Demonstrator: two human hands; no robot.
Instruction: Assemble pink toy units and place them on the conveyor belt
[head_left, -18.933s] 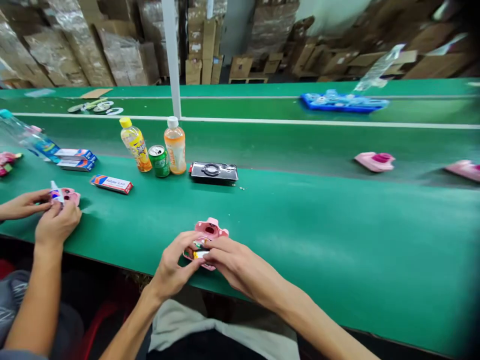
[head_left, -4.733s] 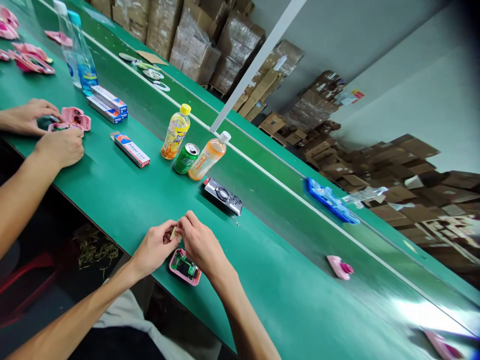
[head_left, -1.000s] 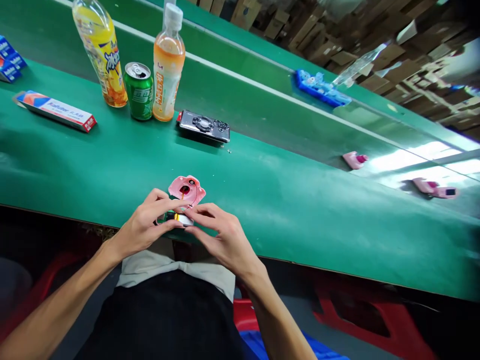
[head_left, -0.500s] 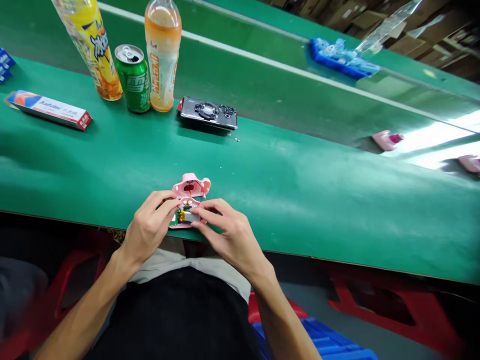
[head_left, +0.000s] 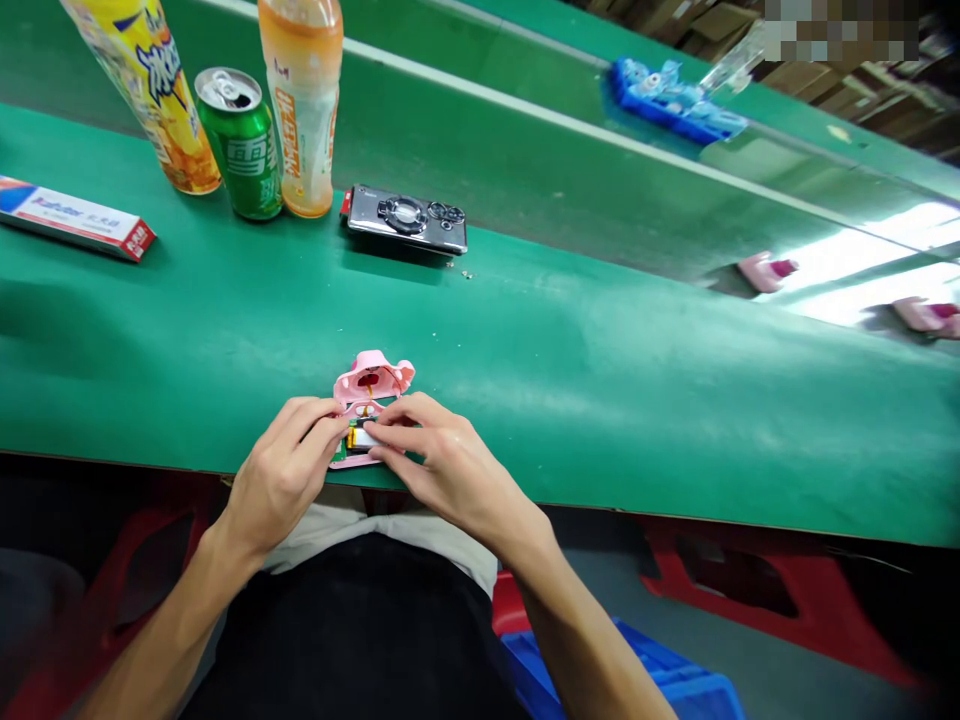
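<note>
An opened pink plastic casing lies near the front edge of the green table. Its upper shell [head_left: 361,388] is tipped back, hollow side toward me, with thin wires leading to the lower shell [head_left: 354,463]. A green circuit board and a silver battery with yellow tape [head_left: 363,438] sit in the lower shell. My left hand [head_left: 289,465] is closed, its fingertips pinching the casing's left side. The fingers of my right hand [head_left: 442,455] close on the battery's right end, thumb toward the front rim. Both hands partly cover the casing.
Farther back stand a yellow-labelled bottle [head_left: 161,90], a green can [head_left: 240,150] and an orange-capped-looking drink bottle [head_left: 304,110]. A phone [head_left: 405,218] and a long box [head_left: 71,215] lie nearby. Beyond are a blue tray [head_left: 667,105] and pink parts [head_left: 765,271]. A blue crate [head_left: 660,680] is below.
The view has shifted slightly, so the bottles, can and box appear farther left. My right fingertips stay at the battery, and my left hand still holds the casing's left side.
</note>
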